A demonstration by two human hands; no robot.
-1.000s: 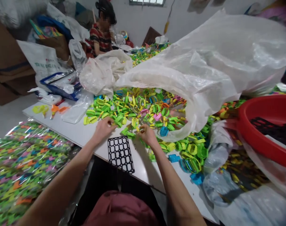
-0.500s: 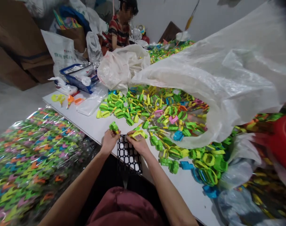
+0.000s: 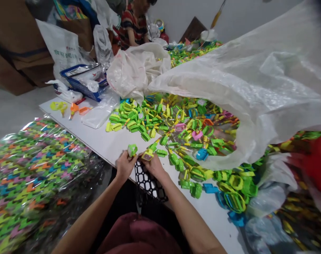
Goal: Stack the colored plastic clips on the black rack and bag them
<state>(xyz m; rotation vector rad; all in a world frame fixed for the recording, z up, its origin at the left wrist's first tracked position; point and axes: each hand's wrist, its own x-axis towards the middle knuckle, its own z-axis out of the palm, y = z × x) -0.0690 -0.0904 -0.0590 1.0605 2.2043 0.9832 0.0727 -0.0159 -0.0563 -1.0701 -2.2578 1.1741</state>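
- Left hand (image 3: 124, 166) curled nearly shut, fingertips pinching a green plastic piece (image 3: 132, 150) above the knuckles
- Right hand (image 3: 155, 166) curled likewise, holding a yellow plastic piece (image 3: 147, 154) just beside the green one
- Black plastic grid (image 3: 149, 182) partly under the right hand, nearer it than the left, long axis slanting away rightward
- Tabletop (image 3: 97, 139) beneath both hands, heaped pieces (image 3: 149, 123) just beyond them

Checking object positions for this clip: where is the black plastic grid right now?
In the head view, the black plastic grid lies at the table's near edge, directly under the right hand and just right of the left hand.
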